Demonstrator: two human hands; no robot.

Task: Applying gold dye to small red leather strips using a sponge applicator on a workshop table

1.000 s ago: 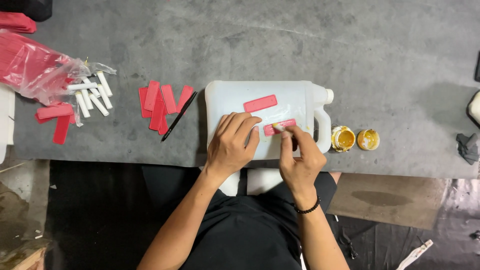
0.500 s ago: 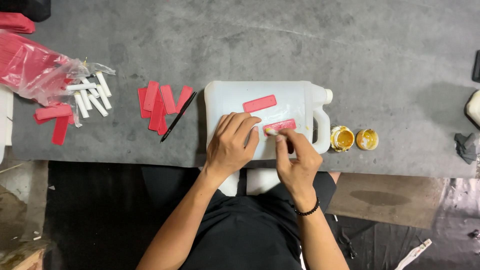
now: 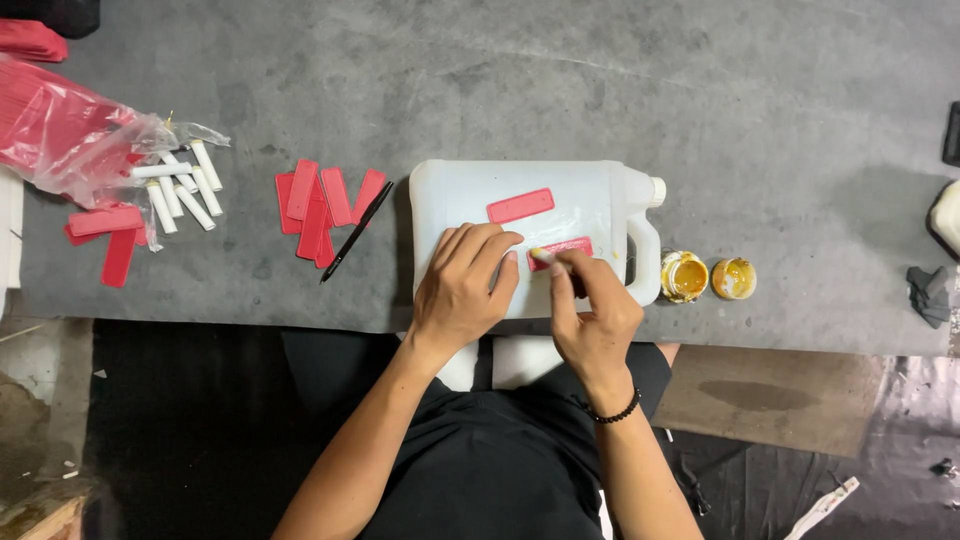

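- On the grey counter (image 3: 600, 90), right at its near edge, a white plastic jug (image 3: 590, 195) lies on its side with its capped neck and handle to the right; it serves as the work surface.
- 2 red plastic strips rest on the jug's flat side: an upper strip (image 3: 520, 206) lies free, and a lower strip (image 3: 572, 246) is the one being worked on.
- The right hand (image 3: 592, 312) has its fingers closed in a pinch around a thin white stick (image 3: 541, 255), whose tip touches the left end of the lower strip.
- The left hand (image 3: 462, 285) lies flat on the jug with fingers spread and holding nothing, its fingertips just beside the lower strip and the stick's tip.
- Judging from this, the step in hand is applying something to the lower strip with the stick, while the left hand steadies the jug.
- The next move seems to call for a light, even stroke along the strip, with the left hand keeping the jug from rocking.
- Just right of the jug stand 2 small open pots of yellow paste (image 3: 684, 276).
- Left of the jug lie a fan of more red strips (image 3: 312, 205) and a slim black pen (image 3: 357, 230) touching them.
- Farther left are loose white sticks (image 3: 185, 190) and a clear bag of red pieces (image 3: 75, 145), well apart from the hands.
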